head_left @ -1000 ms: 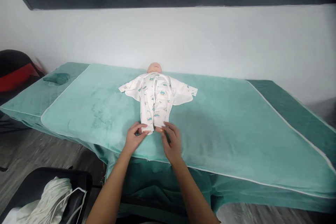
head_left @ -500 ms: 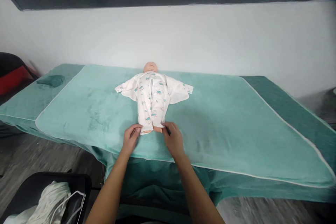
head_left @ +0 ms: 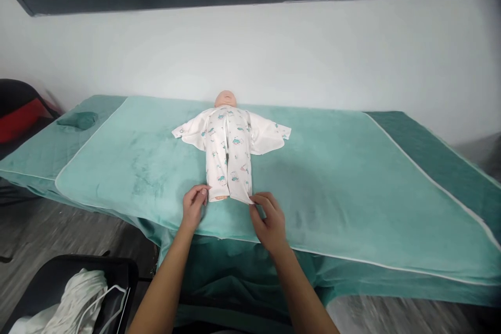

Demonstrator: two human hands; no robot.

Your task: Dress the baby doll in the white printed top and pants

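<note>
A baby doll (head_left: 226, 98) lies on its back on the green bed, head toward the wall. It is dressed in a white printed baby outfit (head_left: 237, 159) with wide sleeves spread to both sides and two straight legs. My right hand (head_left: 270, 219) pinches the outer corner of the right-side trouser cuff between thumb and fingers. At the outer edge of the other cuff, my left hand (head_left: 194, 206) has its fingers closed on the fabric. A bit of the doll's foot shows below the left-side cuff; the other foot is covered.
The bed (head_left: 332, 188) has a green plush cover with white piping and a face hole (head_left: 78, 120) at its left end. Behind it stands a white wall (head_left: 250, 52). A black chair (head_left: 39, 282) at lower left holds crumpled pale cloth (head_left: 80, 297) and a white hanger (head_left: 117, 288).
My right hand has moved right and slightly toward me, drawing the right-side cuff down over the doll's foot. My left hand stays at about the same spot.
</note>
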